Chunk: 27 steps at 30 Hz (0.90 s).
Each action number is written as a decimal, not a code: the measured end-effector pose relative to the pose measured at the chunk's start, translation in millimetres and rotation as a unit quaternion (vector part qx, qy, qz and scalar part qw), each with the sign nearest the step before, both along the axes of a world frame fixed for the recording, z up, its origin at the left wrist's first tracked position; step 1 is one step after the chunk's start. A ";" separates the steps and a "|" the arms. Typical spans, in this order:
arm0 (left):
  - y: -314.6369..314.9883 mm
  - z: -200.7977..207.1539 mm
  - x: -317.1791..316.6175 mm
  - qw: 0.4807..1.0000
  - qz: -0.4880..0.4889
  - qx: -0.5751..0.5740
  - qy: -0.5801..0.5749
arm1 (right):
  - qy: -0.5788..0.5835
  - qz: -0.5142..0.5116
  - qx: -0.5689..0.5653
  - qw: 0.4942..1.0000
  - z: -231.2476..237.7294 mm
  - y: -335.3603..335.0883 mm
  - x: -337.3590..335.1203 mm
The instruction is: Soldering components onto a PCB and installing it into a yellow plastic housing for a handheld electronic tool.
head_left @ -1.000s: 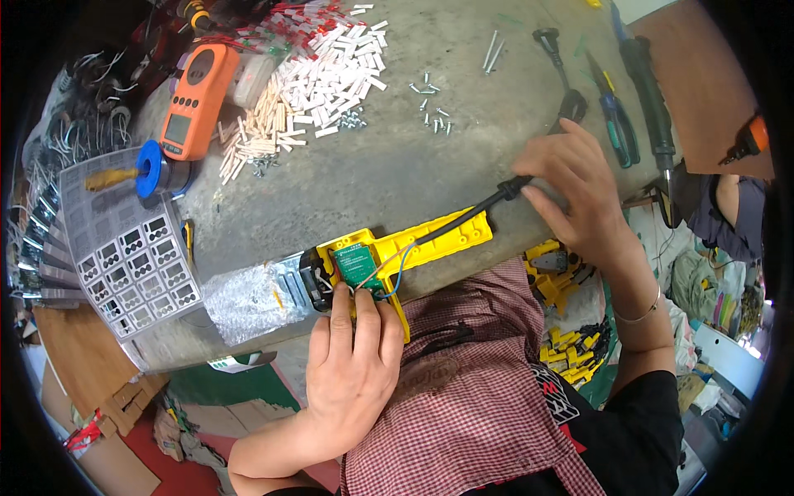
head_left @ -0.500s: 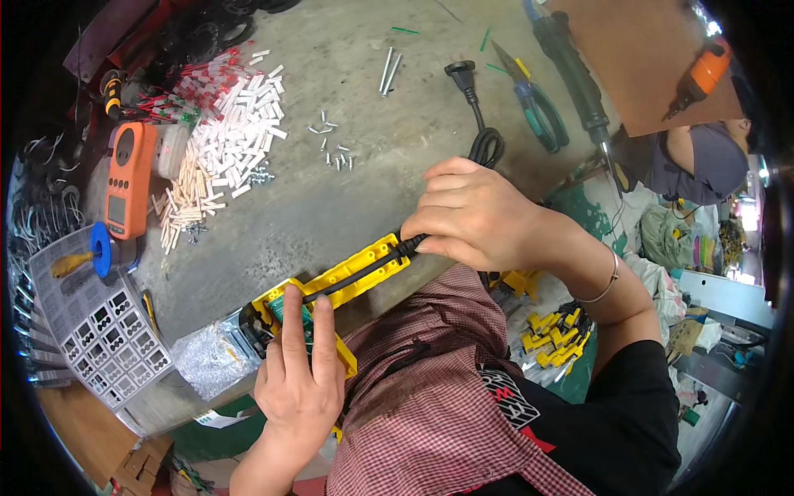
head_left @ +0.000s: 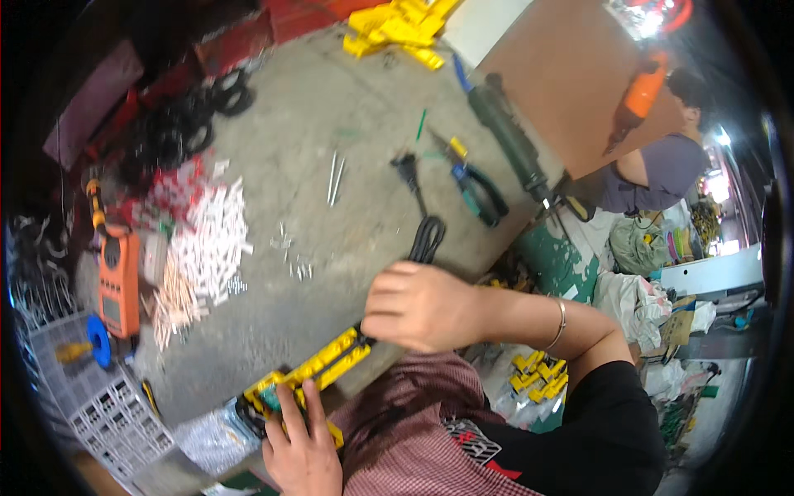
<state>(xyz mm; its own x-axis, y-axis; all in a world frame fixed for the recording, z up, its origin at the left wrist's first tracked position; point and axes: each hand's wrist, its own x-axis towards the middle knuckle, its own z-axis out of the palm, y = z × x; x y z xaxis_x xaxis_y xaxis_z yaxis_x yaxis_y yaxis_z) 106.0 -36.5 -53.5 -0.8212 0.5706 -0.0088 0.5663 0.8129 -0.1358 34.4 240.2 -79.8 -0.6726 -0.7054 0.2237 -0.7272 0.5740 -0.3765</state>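
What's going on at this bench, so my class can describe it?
The left hand has fingers extended over a yellow casing with a green board in it. The right hand grips a black cable at the casing's narrow end. The cable's plug lies on the bench, near the pliers.

legible text: none | black shirt (head_left: 579, 434): white-and-red print (head_left: 475, 441), too blurred to read | orange meter (head_left: 118, 281): markings too small

The grey surface (head_left: 289, 99) carries a heap of white pieces (head_left: 211, 236), small screws (head_left: 300, 269), two metal rods (head_left: 332, 175), pliers (head_left: 463, 172) and a black cord (head_left: 422, 238). Yellow parts (head_left: 401, 29) lie at its far edge.
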 end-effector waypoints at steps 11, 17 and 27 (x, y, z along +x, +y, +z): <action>3.1 9.4 -5.4 0.999 -0.011 0.012 -0.044 | 0.062 -0.510 -0.137 0.847 28.8 162.3 -192.5; 1.0 9.0 0.4 0.998 -0.010 0.056 -0.014 | 0.061 -0.664 -0.036 0.745 22.1 221.9 -274.4; -3.7 2.8 1.0 0.999 0.001 0.034 -0.014 | 0.234 -0.497 0.428 0.717 34.7 236.4 -314.0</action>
<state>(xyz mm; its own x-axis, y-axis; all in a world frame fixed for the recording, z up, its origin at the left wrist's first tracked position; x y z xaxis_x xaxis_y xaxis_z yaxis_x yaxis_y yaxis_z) 107.0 -40.2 -50.7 -0.8227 0.5684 0.0072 0.5669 0.8213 -0.0646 -279.6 476.5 -45.0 -0.9313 0.0568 0.3597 0.2696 0.7714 0.5763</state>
